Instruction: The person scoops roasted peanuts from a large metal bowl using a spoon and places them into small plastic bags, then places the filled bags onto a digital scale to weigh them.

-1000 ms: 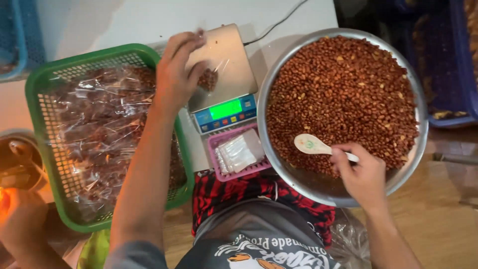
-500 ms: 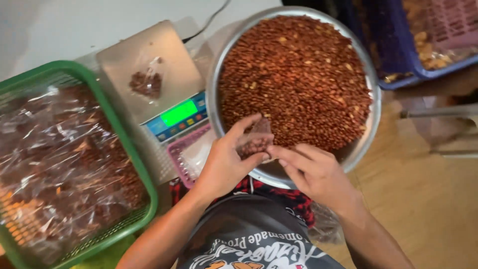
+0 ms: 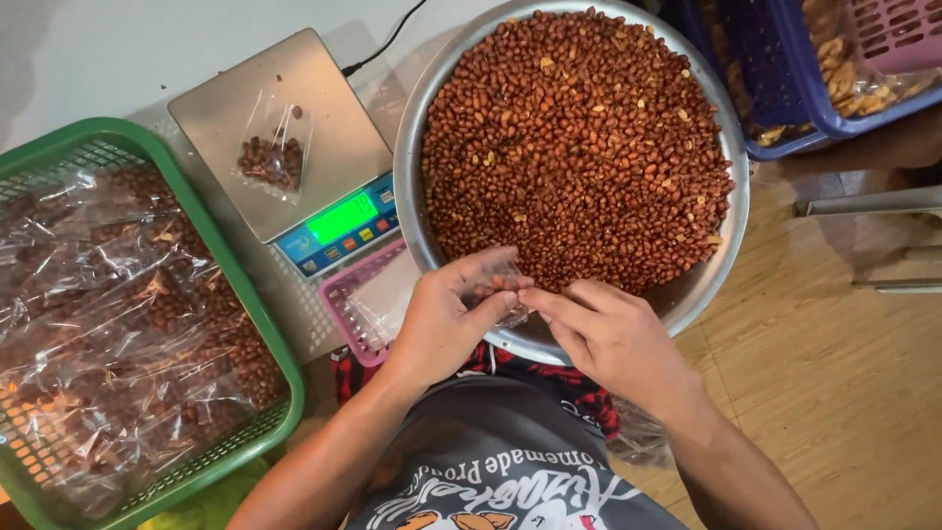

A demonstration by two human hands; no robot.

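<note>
My left hand (image 3: 446, 319) and my right hand (image 3: 610, 332) meet at the near rim of a big metal bowl (image 3: 708, 278) heaped with red-brown peanuts (image 3: 579, 137). Both pinch a small clear plastic bag (image 3: 497, 288) with a few peanuts in it, held just above the rim. Another small clear bag of peanuts (image 3: 274, 150) lies on the steel plate of a digital scale (image 3: 334, 157) with a lit green display, to the left of the bowl.
A green basket (image 3: 280, 363) of filled clear bags sits at the left. A small pink tray (image 3: 363, 290) with empty bags lies below the scale. A blue crate (image 3: 765, 118) and a pink basket (image 3: 898, 34) stand at the upper right on the wooden floor.
My left hand left the bag on the scale and came to the bowl's rim. My right hand let go of the white spoon. Both now hold a small bag; the view shifted left.
</note>
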